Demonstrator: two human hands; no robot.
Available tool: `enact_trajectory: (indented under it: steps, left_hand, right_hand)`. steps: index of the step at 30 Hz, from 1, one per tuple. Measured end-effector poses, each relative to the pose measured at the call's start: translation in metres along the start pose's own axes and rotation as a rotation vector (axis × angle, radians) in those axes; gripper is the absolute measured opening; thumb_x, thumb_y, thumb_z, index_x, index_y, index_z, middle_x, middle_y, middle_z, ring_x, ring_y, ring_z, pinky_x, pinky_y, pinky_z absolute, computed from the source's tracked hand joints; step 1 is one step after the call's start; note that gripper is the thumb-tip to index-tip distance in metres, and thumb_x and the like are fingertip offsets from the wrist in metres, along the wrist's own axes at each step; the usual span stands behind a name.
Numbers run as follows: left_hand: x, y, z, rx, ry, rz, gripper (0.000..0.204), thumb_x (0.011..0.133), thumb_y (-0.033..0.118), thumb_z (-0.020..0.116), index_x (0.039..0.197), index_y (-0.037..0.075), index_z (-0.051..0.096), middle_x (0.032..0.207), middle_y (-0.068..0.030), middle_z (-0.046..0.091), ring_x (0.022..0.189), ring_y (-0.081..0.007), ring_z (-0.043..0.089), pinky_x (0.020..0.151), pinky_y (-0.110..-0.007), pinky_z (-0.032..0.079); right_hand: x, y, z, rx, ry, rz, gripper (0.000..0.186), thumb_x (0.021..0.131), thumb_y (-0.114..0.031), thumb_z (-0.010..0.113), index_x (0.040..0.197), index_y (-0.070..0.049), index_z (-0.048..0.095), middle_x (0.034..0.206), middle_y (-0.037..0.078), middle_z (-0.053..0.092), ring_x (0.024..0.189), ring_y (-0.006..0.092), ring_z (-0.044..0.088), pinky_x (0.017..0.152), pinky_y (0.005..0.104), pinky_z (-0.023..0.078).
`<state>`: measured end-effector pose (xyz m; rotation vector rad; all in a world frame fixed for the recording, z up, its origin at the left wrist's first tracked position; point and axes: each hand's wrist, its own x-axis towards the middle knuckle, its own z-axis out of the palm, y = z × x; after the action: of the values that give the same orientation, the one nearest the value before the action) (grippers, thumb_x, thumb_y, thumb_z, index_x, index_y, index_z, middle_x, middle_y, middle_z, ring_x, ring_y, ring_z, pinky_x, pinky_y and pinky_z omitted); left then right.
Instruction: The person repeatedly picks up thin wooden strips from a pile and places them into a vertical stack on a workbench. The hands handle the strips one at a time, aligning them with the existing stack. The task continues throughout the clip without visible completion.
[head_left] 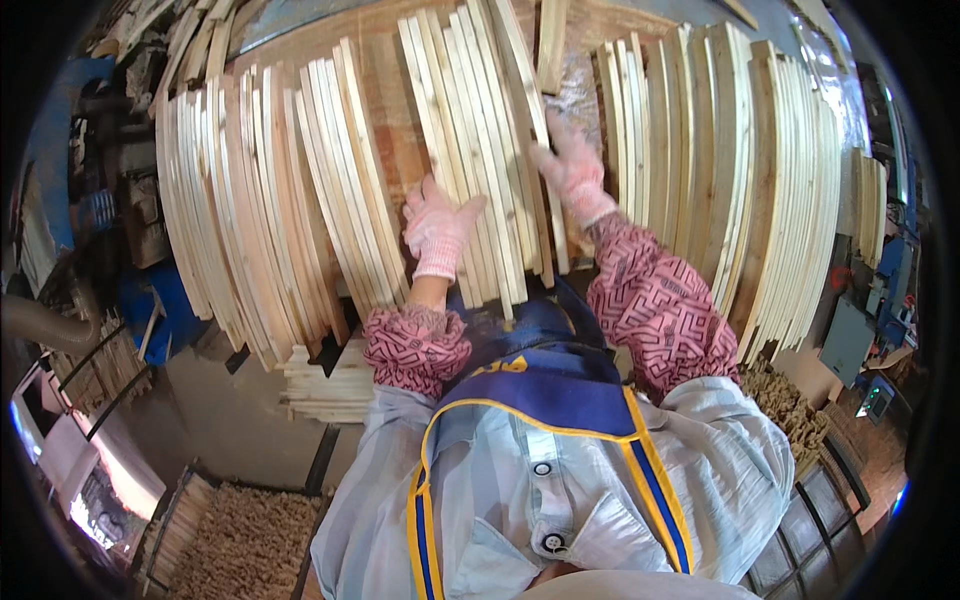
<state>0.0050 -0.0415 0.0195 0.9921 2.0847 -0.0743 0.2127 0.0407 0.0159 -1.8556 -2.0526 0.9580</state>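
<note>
Both hands wear pale pink knit gloves. My left hand (438,226) rests against the left side of the middle group of wooden strips (468,150), its thumb spread over the top of them. On the group's other side, my right hand (575,172) has its fingers apart beside a slightly separated wooden strip (530,90). The right fingertips are at that strip's edge; whether they press on it I cannot tell. The strips are pale, long and narrow, lying side by side and pointing away from me. Neither hand is wrapped round a strip.
More wooden strips (255,200) lie on the left of the brown tabletop (395,120), and another row of strips (720,160) on the right. A short stack of strips (328,385) sits lower left. Blue machinery (895,265) stands at the far right.
</note>
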Motion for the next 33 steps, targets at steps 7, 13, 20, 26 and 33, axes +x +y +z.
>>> enact_trajectory:
  steps: [7,13,20,26,33]
  left_hand:
    - [0.012,-0.020,0.010,-0.065,-0.009,0.000,0.119,0.071,0.067,0.075,0.159,0.009,0.019,0.163,-0.0209,0.025,0.149,-0.0356,0.031,0.113,-0.050,0.039]
    - [0.013,-0.011,0.008,-0.053,-0.051,0.022,0.124,0.071,0.072,0.073,0.160,0.009,0.015,0.162,-0.0230,0.024,0.150,-0.0366,0.028,0.116,-0.048,0.036]
    - [0.019,-0.017,0.017,-0.052,0.013,0.034,0.119,0.073,0.067,0.074,0.159,0.009,0.016,0.157,-0.0248,0.030,0.147,-0.0406,0.031,0.115,-0.052,0.035]
    - [-0.009,0.020,-0.010,-0.362,0.311,0.427,0.088,0.085,0.058,0.069,0.149,0.005,0.042,0.146,-0.0258,0.047,0.139,-0.0402,0.041,0.114,-0.050,0.036]
    - [0.001,0.021,-0.016,-0.661,0.330,0.546,0.056,0.087,0.048,0.074,0.113,-0.002,0.070,0.093,-0.0113,0.074,0.076,-0.0294,0.069,0.071,-0.042,0.058]
  right_hand:
    - [0.045,-0.048,-0.036,-0.118,-0.153,0.228,0.055,0.094,-0.046,0.057,0.140,-0.017,0.052,0.116,0.023,0.067,0.099,0.0355,0.068,0.086,0.0485,0.055]
    - [0.149,-0.018,-0.018,-0.272,0.174,0.350,0.086,0.080,-0.046,0.074,0.144,0.000,0.038,0.122,0.026,0.061,0.111,0.0373,0.064,0.092,0.0465,0.053]
    - [0.058,-0.032,-0.100,1.292,-0.230,0.339,0.046,0.087,0.000,0.055,0.132,0.002,0.058,0.109,0.014,0.069,0.096,0.0242,0.070,0.084,0.0343,0.060]
    - [-0.034,-0.011,-0.070,1.325,-0.456,0.260,0.049,0.085,-0.009,0.067,0.130,0.006,0.057,0.113,0.015,0.068,0.105,0.0243,0.066,0.095,0.0354,0.054]
    - [-0.050,-0.001,-0.007,0.777,-0.228,0.058,0.044,0.098,-0.020,0.067,0.137,-0.002,0.058,0.096,0.008,0.071,0.083,0.0125,0.066,0.072,0.0312,0.057]
